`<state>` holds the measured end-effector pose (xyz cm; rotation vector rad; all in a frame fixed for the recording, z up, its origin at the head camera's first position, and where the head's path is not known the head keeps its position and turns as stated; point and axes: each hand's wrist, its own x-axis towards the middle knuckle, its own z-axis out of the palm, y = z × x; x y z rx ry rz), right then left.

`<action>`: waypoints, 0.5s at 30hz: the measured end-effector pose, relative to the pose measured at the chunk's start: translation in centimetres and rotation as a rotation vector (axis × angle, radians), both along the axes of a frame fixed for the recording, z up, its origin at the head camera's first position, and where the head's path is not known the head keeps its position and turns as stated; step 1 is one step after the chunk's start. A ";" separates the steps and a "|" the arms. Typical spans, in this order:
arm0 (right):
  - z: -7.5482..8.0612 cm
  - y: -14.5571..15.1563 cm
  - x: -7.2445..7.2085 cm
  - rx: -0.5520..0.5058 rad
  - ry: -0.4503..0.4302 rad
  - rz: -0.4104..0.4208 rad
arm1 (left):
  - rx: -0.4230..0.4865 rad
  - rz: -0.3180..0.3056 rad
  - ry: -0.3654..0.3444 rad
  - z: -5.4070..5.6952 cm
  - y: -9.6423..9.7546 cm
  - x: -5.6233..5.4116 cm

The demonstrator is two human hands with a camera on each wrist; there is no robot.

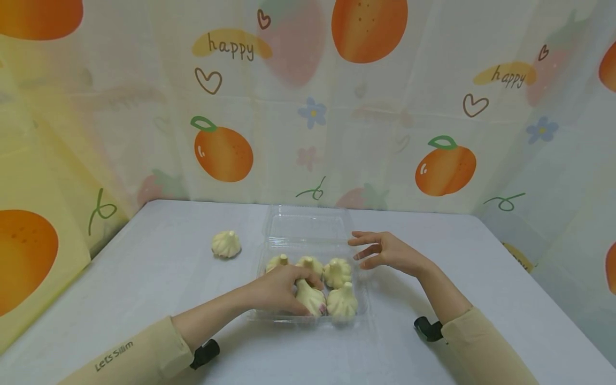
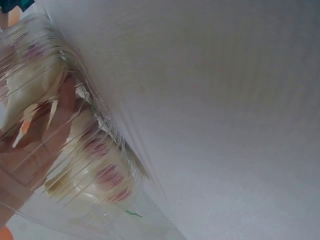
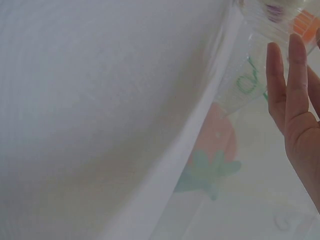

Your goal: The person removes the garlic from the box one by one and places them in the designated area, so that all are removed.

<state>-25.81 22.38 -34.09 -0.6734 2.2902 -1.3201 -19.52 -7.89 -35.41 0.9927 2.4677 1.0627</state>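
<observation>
A clear plastic box (image 1: 361, 307) stands with its lid raised at the back, and several pale garlic bulbs sit inside. My left hand (image 1: 281, 289) reaches into the box and grips a garlic bulb (image 1: 310, 299) in the front row. Through the clear wall, the left wrist view shows the left hand (image 2: 30, 160) between bulbs with purple streaks, one a garlic bulb (image 2: 100, 170) near the wall. To the right of the box, my right hand (image 1: 390, 251) hovers with fingers spread and holds nothing. The right wrist view also shows the right hand (image 3: 300, 110) near the box.
One loose garlic bulb (image 1: 226, 244) lies on the white table (image 1: 159, 267), left of the box. The transparent lid (image 1: 308, 224) leans toward the back edge. Behind the table hangs a curtain (image 1: 279, 133) printed with oranges.
</observation>
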 end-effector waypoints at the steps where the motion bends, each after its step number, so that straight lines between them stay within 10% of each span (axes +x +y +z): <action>1: 0.0 0.0 0.0 0.000 -0.003 -0.003 | 0.001 0.000 0.004 0.0 0.0 0.0; 15: 0.0 0.0 -0.1 0.006 0.001 -0.004 | 0.025 0.010 0.020 0.7 -0.1 0.2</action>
